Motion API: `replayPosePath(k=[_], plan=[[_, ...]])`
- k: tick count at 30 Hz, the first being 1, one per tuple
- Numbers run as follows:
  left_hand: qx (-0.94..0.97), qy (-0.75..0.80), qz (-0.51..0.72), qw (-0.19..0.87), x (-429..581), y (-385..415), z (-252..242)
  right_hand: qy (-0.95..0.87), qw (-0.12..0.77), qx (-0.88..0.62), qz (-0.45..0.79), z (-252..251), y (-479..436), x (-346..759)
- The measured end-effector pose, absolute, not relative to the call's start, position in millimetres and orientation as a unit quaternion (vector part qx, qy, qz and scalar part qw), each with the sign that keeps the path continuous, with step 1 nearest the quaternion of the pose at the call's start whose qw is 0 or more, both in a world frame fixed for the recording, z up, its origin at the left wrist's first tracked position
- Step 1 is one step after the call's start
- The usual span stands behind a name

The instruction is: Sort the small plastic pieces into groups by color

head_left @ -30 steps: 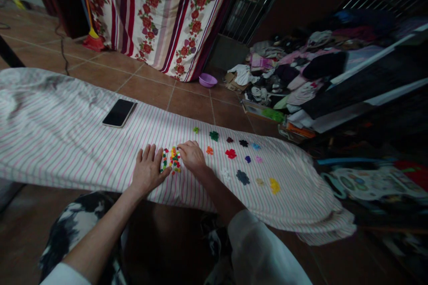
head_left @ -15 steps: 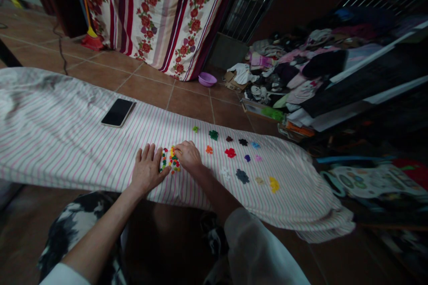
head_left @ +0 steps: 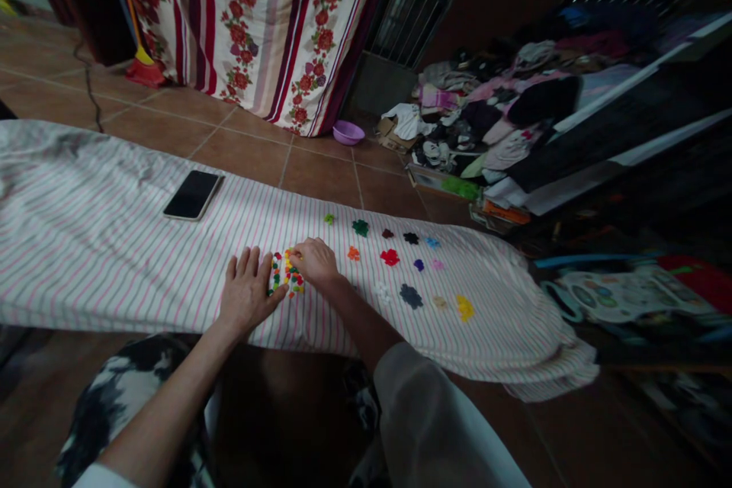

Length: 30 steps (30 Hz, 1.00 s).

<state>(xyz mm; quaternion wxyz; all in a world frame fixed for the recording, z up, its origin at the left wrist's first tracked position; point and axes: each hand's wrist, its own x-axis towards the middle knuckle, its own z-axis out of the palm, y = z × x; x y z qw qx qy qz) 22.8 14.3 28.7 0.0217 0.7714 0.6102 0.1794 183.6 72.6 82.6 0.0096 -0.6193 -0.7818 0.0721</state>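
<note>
My left hand [head_left: 247,291] lies flat with its fingers apart at the left side of a small patch of colourful pieces [head_left: 293,280], red, green, yellow and orange. Over the patch's upper right edge is my right hand [head_left: 314,261], its fingers pinched together; whatever they hold is too small to make out. Little piles sorted by colour lie to the right on the striped cloth, among them a red pile [head_left: 390,257], an orange pile [head_left: 353,252], a dark green pile [head_left: 360,227], a grey pile [head_left: 410,296] and a yellow pile [head_left: 465,308].
A phone [head_left: 193,194] rests on the striped cloth [head_left: 114,244] at the left. Beyond it are a floral curtain [head_left: 257,23], a purple basin [head_left: 348,133] and a red broom [head_left: 146,70] on the tiled floor. Heaped clothes [head_left: 486,107] fill the right background.
The whole view has shifted slightly, so everything sits a little further left. Both hands keep nearly the same places beside and over the patch of pieces.
</note>
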Motion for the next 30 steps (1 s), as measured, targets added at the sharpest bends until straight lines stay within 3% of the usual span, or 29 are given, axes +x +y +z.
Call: replayPosePath(k=[18, 30], plan=[[0.772, 0.609, 0.181, 0.015, 22.3, 14.0, 26.6, -0.750, 0.180, -0.627, 0.105, 74.3, 71.4, 192.6], [0.777, 0.613, 0.146, -0.003, 23.0, 14.6, 28.7, -0.723, 0.236, -0.626, 0.172, 76.5, 70.3, 244.1]])
